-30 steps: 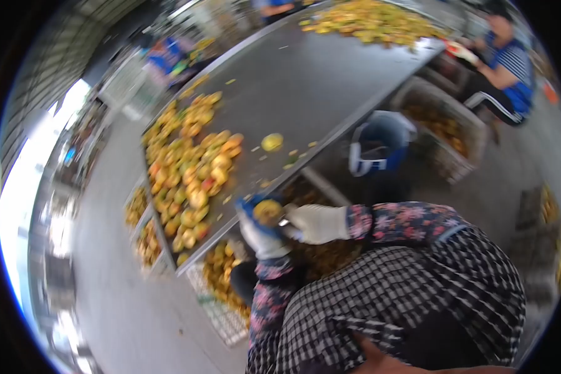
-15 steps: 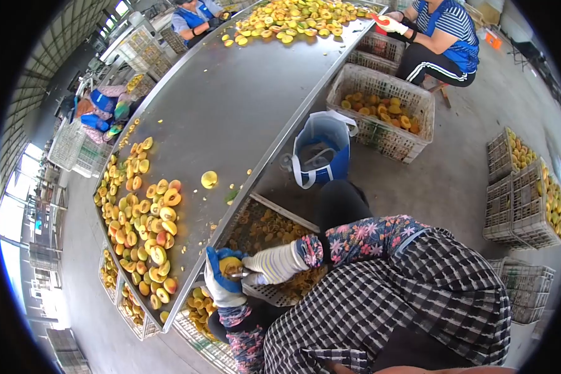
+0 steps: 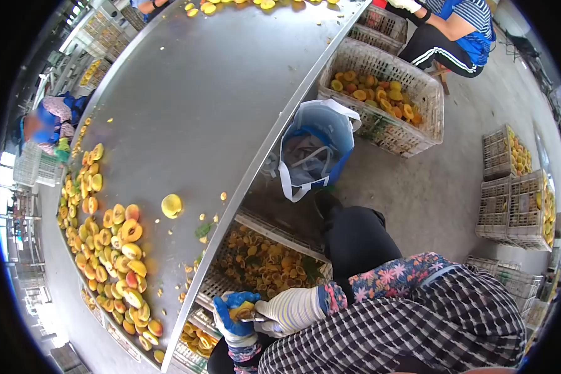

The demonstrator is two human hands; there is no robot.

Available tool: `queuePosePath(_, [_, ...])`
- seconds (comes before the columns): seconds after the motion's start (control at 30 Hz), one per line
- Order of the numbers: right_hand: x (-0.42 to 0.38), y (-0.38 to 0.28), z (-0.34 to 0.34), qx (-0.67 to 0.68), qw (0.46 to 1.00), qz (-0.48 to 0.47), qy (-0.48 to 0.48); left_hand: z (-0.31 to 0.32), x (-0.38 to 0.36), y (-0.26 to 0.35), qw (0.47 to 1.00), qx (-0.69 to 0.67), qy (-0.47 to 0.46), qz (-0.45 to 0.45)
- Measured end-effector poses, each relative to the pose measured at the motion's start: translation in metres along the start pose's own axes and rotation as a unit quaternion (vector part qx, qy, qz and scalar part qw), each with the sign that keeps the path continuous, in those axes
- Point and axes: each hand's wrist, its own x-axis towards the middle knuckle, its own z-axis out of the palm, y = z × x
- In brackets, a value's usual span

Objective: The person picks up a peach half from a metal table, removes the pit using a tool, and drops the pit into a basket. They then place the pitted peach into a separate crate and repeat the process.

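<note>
**Fruit in the left glove, tool in the right, crate close by**

Clock directions read from the hands, 12 at the top of the view.

Left hand point(image 3: 235, 319), blue-palmed glove: half curled, cupping one fruit point(image 3: 244, 309). Fruit sits in the palm, low by the table edge; the cup probably steadies it against the tool's push. Right hand point(image 3: 291, 310), striped glove: fingers closed round a tool point(image 3: 253, 320), only a bit of metal visible, meeting the fruit. Tip hidden. Short grip, likely for control.

12 to 1 o'clock, just beside: crate point(image 3: 282, 234) of scraps and fruit pieces, part under the table point(image 3: 187, 93). Near enough, I judge, to catch droppings.

Between 9 and 10: heap of halves point(image 3: 115, 274) on the metal, within likely left-hand reach. 11: lone half point(image 3: 171, 206), apart from the heap. 8: more halves point(image 3: 196, 340) below the edge.

1 o'clock: tote point(image 3: 344, 163) upright on the floor beside the table, seemingly out of the legs' way. Beyond, same line: bin point(image 3: 405, 138) of halves, then a seated co-worker point(image 3: 452, 31). 2: stacked crates point(image 3: 495, 209), fruit inside, perhaps stacked to save floor.
</note>
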Motion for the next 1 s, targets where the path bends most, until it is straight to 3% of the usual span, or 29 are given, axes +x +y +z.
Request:
queuePosePath(0.13, [0.003,-0.021,-0.032,0.021,0.989,0.144,-0.009,0.002,0.020,-0.012,0.996,-0.076,0.027,-0.035])
queuePosePath(0.23, [0.012,-0.008,-0.031,0.157,0.976,0.149,-0.017,0.003,0.031,-0.016,0.997,-0.065,0.018,-0.024])
queuePosePath(0.37, [0.023,-0.010,-0.040,0.204,0.974,0.103,-0.002,0.011,0.044,-0.004,0.985,-0.154,0.036,-0.074])
queuePosePath(0.4, [0.027,-0.011,-0.044,0.199,0.971,0.127,-0.036,0.011,0.044,0.000,0.980,-0.170,0.049,-0.087])
queuePosePath(0.5, [0.033,-0.016,-0.052,0.158,0.978,0.125,-0.061,-0.008,0.050,-0.007,0.971,-0.215,-0.035,-0.096])
queuePosePath(0.57, [0.035,-0.016,-0.049,0.167,0.977,0.120,-0.059,-0.014,0.047,-0.012,0.992,-0.107,-0.069,-0.026])
queuePosePath(0.63, [0.038,-0.008,-0.040,0.215,0.968,0.113,-0.059,-0.007,0.038,-0.010,0.997,-0.083,-0.001,-0.006])
queuePosePath(0.73, [0.037,0.004,-0.017,0.317,0.948,0.023,0.004,-0.012,0.036,-0.011,0.998,-0.046,0.024,0.031])
queuePosePath(0.77, [0.040,0.005,-0.010,0.361,0.933,-0.002,0.018,-0.006,0.035,-0.005,0.999,0.007,0.027,0.046])
queuePosePath(0.8, [0.044,0.008,0.002,0.465,0.878,0.100,-0.051,0.001,0.034,0.002,0.996,0.061,0.033,0.061])
queuePosePath(0.83, [0.032,-0.010,-0.025,0.448,0.891,0.048,-0.048,0.007,0.030,0.011,0.989,0.120,0.048,0.075])
queuePosePath(0.87, [0.040,-0.006,-0.021,0.518,0.847,0.051,-0.106,0.010,0.029,0.015,0.980,0.168,0.069,0.084])
queuePosePath(0.9, [0.028,-0.008,-0.009,0.539,0.841,0.007,-0.043,0.010,0.025,0.022,0.975,0.188,0.098,0.058])
queuePosePath(0.93, [0.025,-0.015,-0.011,0.616,0.781,0.044,-0.096,0.004,0.024,0.025,0.983,0.153,0.085,0.060])
queuePosePath(0.97, [0.037,0.004,0.004,0.819,0.524,0.095,-0.214,-0.001,0.023,0.022,0.984,0.139,0.082,0.081])
queuePosePath(1.0, [0.036,0.005,0.004,0.787,0.567,0.112,-0.214,0.001,0.020,0.019,0.989,0.035,0.141,0.039])
